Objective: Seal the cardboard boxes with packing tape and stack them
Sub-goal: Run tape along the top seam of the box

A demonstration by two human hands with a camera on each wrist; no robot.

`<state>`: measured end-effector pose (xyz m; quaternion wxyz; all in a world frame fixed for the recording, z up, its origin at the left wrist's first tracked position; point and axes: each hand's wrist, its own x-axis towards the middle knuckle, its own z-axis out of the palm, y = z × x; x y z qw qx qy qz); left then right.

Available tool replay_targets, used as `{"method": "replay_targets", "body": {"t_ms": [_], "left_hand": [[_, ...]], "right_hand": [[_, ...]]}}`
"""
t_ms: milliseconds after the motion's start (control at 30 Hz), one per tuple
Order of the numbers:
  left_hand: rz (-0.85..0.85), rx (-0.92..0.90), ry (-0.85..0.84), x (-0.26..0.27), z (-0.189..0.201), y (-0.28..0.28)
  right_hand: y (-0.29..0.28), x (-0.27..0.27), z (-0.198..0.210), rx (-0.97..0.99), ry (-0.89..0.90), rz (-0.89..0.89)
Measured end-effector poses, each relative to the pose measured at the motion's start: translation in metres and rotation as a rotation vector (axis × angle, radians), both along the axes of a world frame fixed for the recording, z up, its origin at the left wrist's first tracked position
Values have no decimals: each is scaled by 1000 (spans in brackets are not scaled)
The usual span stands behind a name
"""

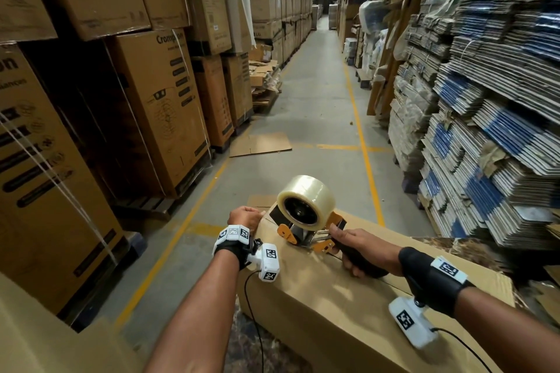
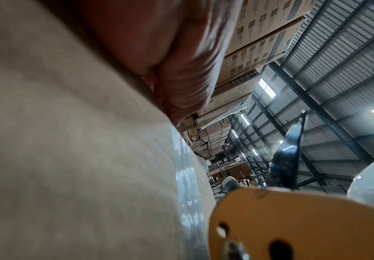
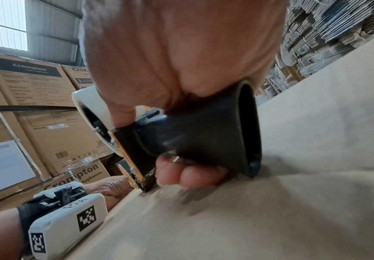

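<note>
Head view: taping step under way, one box (image 1: 348,297) lying in the aisle, right hand (image 1: 354,251) clamped round the handle of the one dispenser (image 1: 306,221) at the far end, left hand (image 1: 245,216) steadying that end, its grip not readable. Left wrist view: one tape strip (image 2: 188,184) lay on the cardboard. Right wrist view: fingers (image 3: 181,174) wrapped the handle; next, probably a steady pull along the seam.

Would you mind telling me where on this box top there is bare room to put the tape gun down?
The box top is bare between the two forearms, nearer the person than the tape gun. The far end is crowded: the left hand rests at the corner and the right hand grips the handle. The aisle floor beyond is mostly open.
</note>
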<state>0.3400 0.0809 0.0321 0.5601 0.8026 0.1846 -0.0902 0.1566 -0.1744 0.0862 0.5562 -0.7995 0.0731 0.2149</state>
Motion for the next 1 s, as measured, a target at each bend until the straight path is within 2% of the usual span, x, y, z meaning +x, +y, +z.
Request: {"method": "replay_targets", "body": {"t_ms": [100,167,267,333,433,567,767,1000], "left_hand": [[20,110,58,4,-4,4],[45,110,34,-1,1,4],[99,-30,-108,-10,7,0],[68,-50,-196,-15,7,-2],[-66,8,-147,-20,7,-3],[-131,53,-96,-22,6,0],[-130,46,-32,-20,13,2],[-129,67,-52,-21,17,-1]], "right_hand": [[2,-1,0,-4,-10,-9],[1,-1,-1,-3,-15,-12],[1,-1,-2,-24,-17,-8],[1,-1,-2,-28,-17,-5],[0,0,-2,-13,-7,0],[2,-1,-1,-44,-19,-7],[8,-2,0,-84,-30,-28],[10,-4,7,-159,-56,1]]}}
